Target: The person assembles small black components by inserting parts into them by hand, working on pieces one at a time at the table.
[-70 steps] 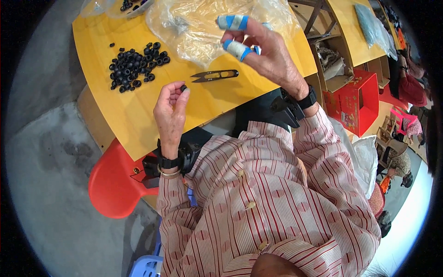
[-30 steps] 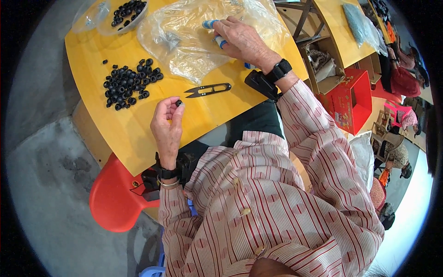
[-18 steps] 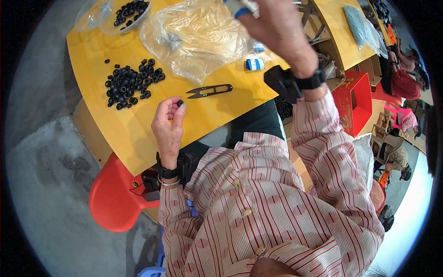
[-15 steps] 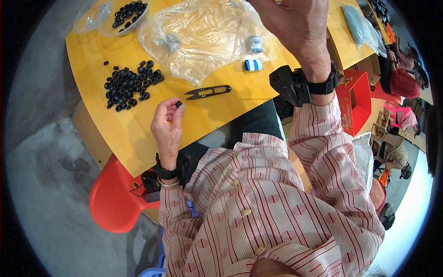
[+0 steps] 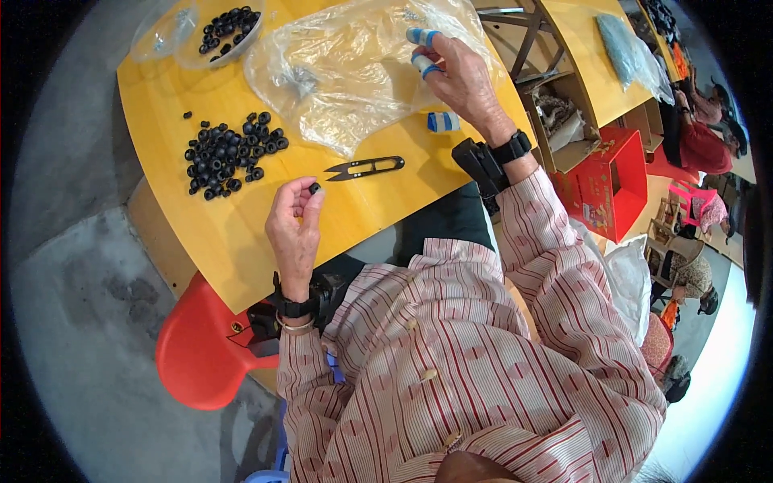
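Pinching black ring, left hand; right hand grips plastic bag; bowl holds rings.

Bare table (thread snips alongside) between ring pile and plastic bag.

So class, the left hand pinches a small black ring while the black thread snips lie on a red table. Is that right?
Not quite. The left hand does pinch a small black ring, and the thread snips lie flat, but the table is yellow, as the head view shows.
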`<action>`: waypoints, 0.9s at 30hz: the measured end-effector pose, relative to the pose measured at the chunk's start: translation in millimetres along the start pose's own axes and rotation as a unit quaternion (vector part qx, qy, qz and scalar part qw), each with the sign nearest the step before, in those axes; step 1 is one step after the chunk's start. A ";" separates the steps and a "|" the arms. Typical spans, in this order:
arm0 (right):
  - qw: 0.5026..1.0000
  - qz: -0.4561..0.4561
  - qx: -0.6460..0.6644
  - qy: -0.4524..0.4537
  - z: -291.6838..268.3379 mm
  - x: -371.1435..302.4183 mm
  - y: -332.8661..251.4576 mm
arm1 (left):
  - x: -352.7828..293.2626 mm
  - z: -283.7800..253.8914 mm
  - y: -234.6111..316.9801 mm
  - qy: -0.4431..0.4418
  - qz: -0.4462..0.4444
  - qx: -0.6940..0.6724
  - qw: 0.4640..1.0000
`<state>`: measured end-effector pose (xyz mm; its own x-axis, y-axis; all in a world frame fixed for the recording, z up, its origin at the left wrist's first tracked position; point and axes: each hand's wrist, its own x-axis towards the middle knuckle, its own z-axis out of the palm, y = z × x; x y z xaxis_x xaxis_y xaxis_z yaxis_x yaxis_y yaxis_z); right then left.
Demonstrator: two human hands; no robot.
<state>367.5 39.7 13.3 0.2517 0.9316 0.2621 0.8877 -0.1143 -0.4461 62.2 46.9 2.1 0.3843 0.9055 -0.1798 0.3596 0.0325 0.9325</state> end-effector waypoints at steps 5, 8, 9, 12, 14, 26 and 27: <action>1.000 0.008 0.017 -0.016 -5.3 1.3 -1.5 | -2.2 1.2 -0.6 0.009 -0.002 -0.004 1.000; 0.999 0.017 0.018 -0.025 -9.8 4.3 -6.5 | -2.8 0.3 3.2 0.012 -0.008 -0.011 1.000; 0.999 0.003 0.037 -0.015 -12.1 5.3 -5.0 | -2.4 1.3 2.8 0.006 -0.005 -0.003 1.000; 0.998 -0.001 0.059 -0.019 -19.9 15.7 -13.9 | -2.1 0.6 1.6 0.005 -0.005 0.011 1.000; 0.989 0.021 0.143 -0.011 -26.6 26.4 -25.5 | -2.6 -1.0 1.0 -0.008 -0.024 0.021 0.999; 0.985 -0.144 0.098 0.014 44.5 188.9 -47.1 | -0.5 0.4 3.9 0.018 -0.020 0.044 0.999; 0.985 -0.144 0.097 0.015 58.4 197.7 -42.1 | -0.9 1.2 5.2 0.016 -0.030 0.028 0.999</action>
<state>357.4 248.9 33.9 0.0137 0.9047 0.4258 0.8340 0.2246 -0.5040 64.7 45.7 6.7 0.3345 0.9154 -0.2238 0.4286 0.0637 0.9012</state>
